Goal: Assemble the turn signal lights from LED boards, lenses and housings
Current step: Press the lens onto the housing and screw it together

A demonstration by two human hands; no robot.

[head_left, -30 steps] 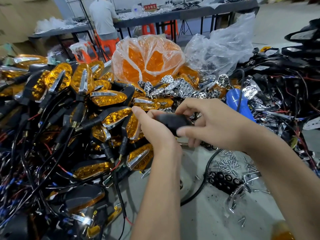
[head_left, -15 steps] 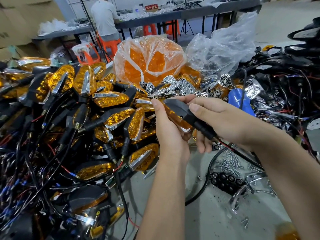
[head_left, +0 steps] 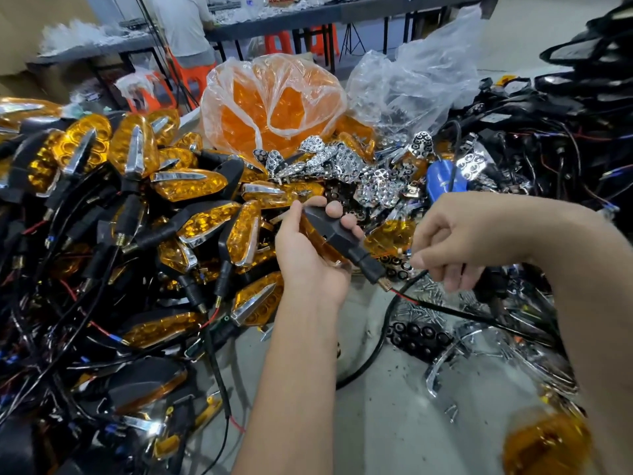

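Black housing (head_left: 334, 231) with amber lens under it sits in left hand (head_left: 308, 258), fingers wrapped round it, over the bench (head_left: 394, 406). Right hand (head_left: 479, 234) pinches the wire (head_left: 442, 305) trailing from the stem. Step looks like wire dressing on an assembled light; next, probably drop it on the finished pile (head_left: 154, 207).

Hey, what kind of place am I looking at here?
Probably a small factory assembly workshop: a heap of finished amber turn signals, a bag of orange lenses, loose screws, and another worker at a bench behind.
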